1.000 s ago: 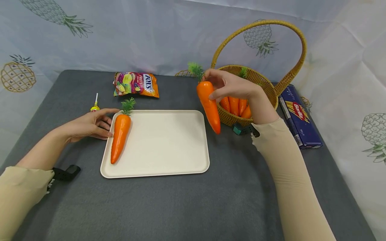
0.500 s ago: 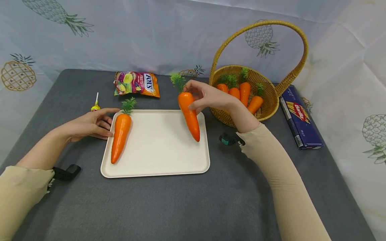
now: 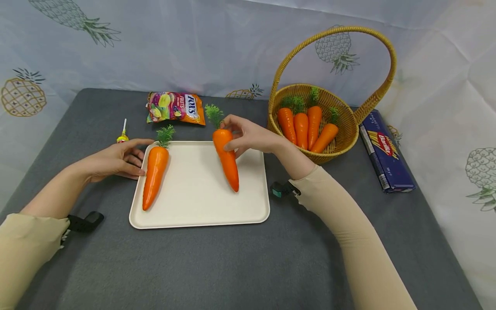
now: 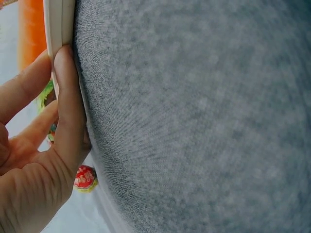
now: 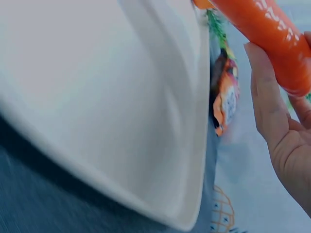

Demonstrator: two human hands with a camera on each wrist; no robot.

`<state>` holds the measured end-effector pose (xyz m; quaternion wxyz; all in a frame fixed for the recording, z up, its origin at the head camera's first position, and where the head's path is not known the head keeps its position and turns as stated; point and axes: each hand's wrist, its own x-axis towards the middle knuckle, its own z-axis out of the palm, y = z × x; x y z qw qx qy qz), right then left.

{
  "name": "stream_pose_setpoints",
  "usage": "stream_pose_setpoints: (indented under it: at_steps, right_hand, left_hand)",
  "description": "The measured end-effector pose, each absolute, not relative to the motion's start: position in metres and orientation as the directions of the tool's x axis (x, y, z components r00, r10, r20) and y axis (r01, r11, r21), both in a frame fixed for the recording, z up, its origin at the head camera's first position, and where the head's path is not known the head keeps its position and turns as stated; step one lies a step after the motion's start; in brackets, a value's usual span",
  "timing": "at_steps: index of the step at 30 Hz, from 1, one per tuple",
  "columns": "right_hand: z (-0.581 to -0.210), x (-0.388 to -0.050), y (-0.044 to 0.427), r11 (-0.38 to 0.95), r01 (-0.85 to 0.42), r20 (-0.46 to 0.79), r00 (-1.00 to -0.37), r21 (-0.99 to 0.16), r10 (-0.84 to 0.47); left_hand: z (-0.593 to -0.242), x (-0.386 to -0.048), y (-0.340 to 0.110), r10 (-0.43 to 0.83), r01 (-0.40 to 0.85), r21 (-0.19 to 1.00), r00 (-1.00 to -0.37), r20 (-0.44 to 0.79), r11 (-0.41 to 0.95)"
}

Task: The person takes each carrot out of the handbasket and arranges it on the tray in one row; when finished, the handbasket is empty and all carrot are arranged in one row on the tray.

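Observation:
A carrot (image 3: 226, 159) with a green top is pinched near its top end by my right hand (image 3: 248, 137), over the right half of the cream tray (image 3: 186, 217). In the right wrist view the same carrot (image 5: 265, 36) is held between thumb and fingers above the tray surface (image 5: 112, 102). Another carrot (image 3: 155, 174) lies along the tray's left side. My left hand (image 3: 110, 161) grips the tray's left rim; the left wrist view shows thumb and finger on either side of that rim (image 4: 60, 24).
A wicker basket (image 3: 350, 129) with several carrots stands at the back right, its tall handle up. A blue Barilla box (image 3: 387, 153) lies right of it. Behind the tray are a candy bag (image 3: 176, 107) and a yellow lollipop (image 3: 122, 137).
My right hand has carried its carrot leftward from beside the basket to over the tray. My left hand and the carrot at the tray's left side have not moved.

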<state>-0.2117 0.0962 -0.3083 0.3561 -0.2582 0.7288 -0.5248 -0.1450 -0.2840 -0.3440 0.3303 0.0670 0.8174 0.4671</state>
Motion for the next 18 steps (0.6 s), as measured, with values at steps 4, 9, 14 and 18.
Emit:
stream_pose_setpoints:
  at_steps: [4, 9, 14, 18]
  right_hand:
    - [-0.316, -0.209, 0.089, 0.291, 0.037, -0.25, -0.625, -0.956, -0.74]
    - [-0.321, -0.205, 0.079, 0.269, 0.093, -0.266, -0.631, -0.959, -0.729]
    - [-0.323, -0.202, 0.069, 0.258, 0.135, -0.283, -0.639, -0.957, -0.715]
    - [-0.323, -0.199, 0.061, 0.237, 0.177, -0.295, -0.655, -0.955, -0.695]
  left_hand:
    - [-0.344, -0.146, -0.283, 0.41, -0.203, 0.8, -0.772, -0.485, 0.564]
    - [-0.344, -0.146, -0.283, 0.41, -0.198, 0.797, -0.772, -0.485, 0.571]
    - [-0.344, -0.146, -0.283, 0.41, -0.196, 0.794, -0.771, -0.488, 0.576]
    - [-0.344, -0.146, -0.283, 0.408, -0.195, 0.791, -0.771, -0.489, 0.58]
